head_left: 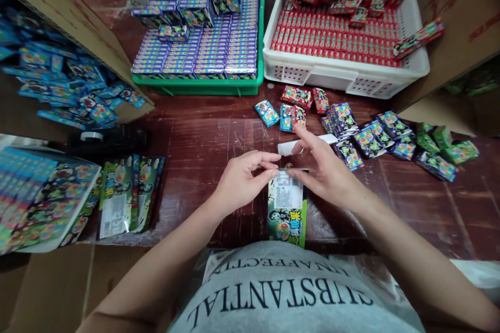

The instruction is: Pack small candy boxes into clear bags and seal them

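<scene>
A green and black printed pouch (287, 221) with a white label lies in front of me at the table's near edge. My left hand (248, 174) pinches the pouch's upper left corner between thumb and fingers. At the upper right corner, my right hand (322, 169) has its thumb on the top edge, its index finger stretched forward; the other fingertips are partly hidden. A white flat strip (289, 147) lies just behind, partly under the right fingers. Beyond it are small red boxes (296, 95) and blue boxes (267, 113).
Purple boxes (373, 138) and green boxes (463, 151) lie to the right. At the back stand a green tray (203, 88) of purple boxes and a white basket (328, 79) of red ones. Pouches (117, 203), printed sheets (50, 192) and a carton (78, 10) are left.
</scene>
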Action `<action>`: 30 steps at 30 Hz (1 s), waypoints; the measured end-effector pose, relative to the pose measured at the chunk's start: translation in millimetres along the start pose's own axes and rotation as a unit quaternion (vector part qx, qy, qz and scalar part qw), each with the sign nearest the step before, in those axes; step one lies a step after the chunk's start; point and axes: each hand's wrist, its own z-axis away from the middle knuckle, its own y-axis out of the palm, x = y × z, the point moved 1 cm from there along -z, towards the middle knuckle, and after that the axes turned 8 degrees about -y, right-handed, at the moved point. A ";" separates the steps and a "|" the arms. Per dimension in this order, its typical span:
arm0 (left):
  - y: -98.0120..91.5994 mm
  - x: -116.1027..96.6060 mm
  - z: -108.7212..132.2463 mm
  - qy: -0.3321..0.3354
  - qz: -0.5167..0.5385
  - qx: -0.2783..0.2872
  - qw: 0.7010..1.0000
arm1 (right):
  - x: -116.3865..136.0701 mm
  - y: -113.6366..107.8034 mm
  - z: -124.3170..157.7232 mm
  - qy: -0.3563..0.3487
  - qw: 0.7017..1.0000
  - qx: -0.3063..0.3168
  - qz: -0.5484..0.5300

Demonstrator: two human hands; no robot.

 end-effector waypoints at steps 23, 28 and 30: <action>-14.2 29.9 16.3 -0.048 0.153 -0.081 0.984 | -2.5 43.6 81.6 0.189 0.859 -0.417 -0.229; 27.0 32.4 45.0 -0.067 0.085 0.039 0.993 | -4.3 37.9 66.4 0.152 0.863 -0.441 -0.193; 32.5 29.7 42.3 -0.050 0.096 0.066 0.992 | -2.7 32.7 67.8 0.134 0.896 -0.380 -0.188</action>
